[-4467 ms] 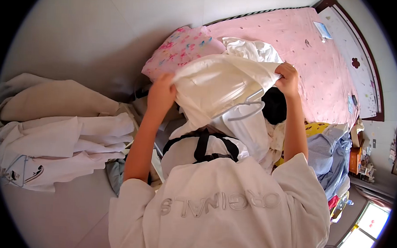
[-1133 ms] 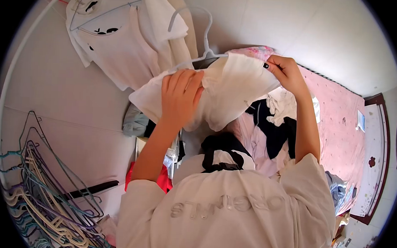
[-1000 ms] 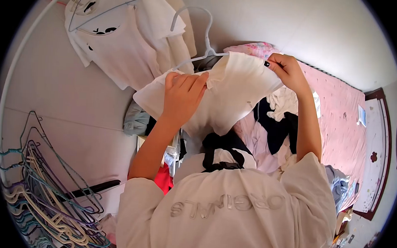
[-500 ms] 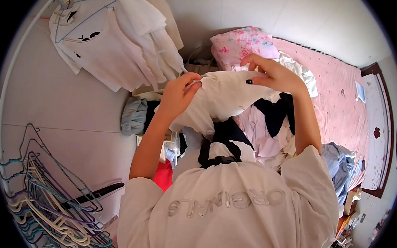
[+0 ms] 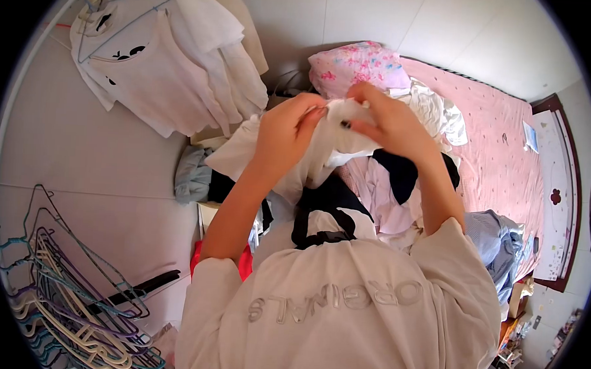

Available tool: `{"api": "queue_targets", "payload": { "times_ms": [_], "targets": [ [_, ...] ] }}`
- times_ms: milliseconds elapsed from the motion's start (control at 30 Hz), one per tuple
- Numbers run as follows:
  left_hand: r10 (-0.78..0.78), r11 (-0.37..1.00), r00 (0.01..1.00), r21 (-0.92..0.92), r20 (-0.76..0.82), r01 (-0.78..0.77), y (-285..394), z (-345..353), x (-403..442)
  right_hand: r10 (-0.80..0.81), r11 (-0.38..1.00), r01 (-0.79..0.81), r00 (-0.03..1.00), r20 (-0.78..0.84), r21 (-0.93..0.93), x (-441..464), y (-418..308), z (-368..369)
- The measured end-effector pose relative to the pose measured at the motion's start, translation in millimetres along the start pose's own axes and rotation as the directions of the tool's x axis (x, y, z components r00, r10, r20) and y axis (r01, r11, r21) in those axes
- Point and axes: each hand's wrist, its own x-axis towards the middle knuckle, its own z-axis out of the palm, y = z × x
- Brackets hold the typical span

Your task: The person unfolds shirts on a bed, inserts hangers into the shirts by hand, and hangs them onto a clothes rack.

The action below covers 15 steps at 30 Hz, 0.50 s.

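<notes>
A white garment (image 5: 296,165), probably a top, is raised in front of me, bunched and hanging in folds. My left hand (image 5: 288,135) is closed, pinching its upper edge between thumb and fingers. Close by on the right, my right hand (image 5: 393,126) is curled about the cloth near the same edge, thumb below and fingers above. Motion blurs this hand a little, and its far fingers are hidden. Beneath the garment lie a black piece of clothing (image 5: 331,196) and a pale pink one (image 5: 390,205).
Several white tops (image 5: 162,66) hang from a rail at upper left. Many empty hangers (image 5: 86,301) crowd the lower left. At right is a bed with a pink sheet (image 5: 501,150), a floral pillow (image 5: 360,68) and a crumpled blue striped garment (image 5: 494,239).
My right hand has moved left, closer to my left hand, which has shifted slightly right and up. The white garment, stretched sideways before, is now more gathered and spreads left behind my left wrist.
</notes>
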Motion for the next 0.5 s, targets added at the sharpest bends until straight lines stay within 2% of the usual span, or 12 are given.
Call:
{"api": "queue_targets", "payload": {
  "times_ms": [33,67,167,200,300,400,467,500],
  "targets": [
    [-0.008,0.999,1.0,-0.035,-0.011,0.008,-0.2,4.3,1.3,-0.084,0.994,0.081,0.995,-0.048,-0.073,0.8,-13.7,3.3],
    [-0.012,0.998,1.0,-0.068,-0.02,0.011,-0.7,8.3,3.3,0.004,0.989,-0.007,1.0,-0.02,-0.147,1.4,-24.0,3.5],
    [-0.024,0.997,1.0,-0.073,0.018,0.025,-2.1,11.1,5.4,0.036,0.952,-0.065,0.994,-0.103,-0.299,3.5,-22.3,8.9],
    [-0.031,0.998,0.999,-0.058,0.039,0.033,-3.1,10.4,5.2,-0.038,0.945,-0.023,0.983,-0.177,-0.328,3.6,-19.2,12.5],
    [-0.175,0.98,0.963,-0.06,0.205,0.191,-9.7,6.5,4.1,-0.078,0.902,0.015,0.989,-0.128,-0.431,-1.8,-9.6,18.7],
    [-0.151,0.986,0.965,-0.043,0.213,0.164,-8.3,9.5,3.7,0.005,0.904,-0.015,1.0,-0.024,-0.427,-3.8,-2.0,18.0],
    [0.123,0.981,0.985,0.138,0.119,-0.139,-19.3,9.8,6.0,-0.034,0.909,0.017,0.999,-0.032,-0.416,-4.1,1.3,17.6],
    [0.153,0.977,0.982,0.131,0.11,-0.167,-21.4,10.1,5.7,-0.054,0.912,0.036,0.998,-0.035,-0.409,-4.0,2.5,17.8]
  ]
}}
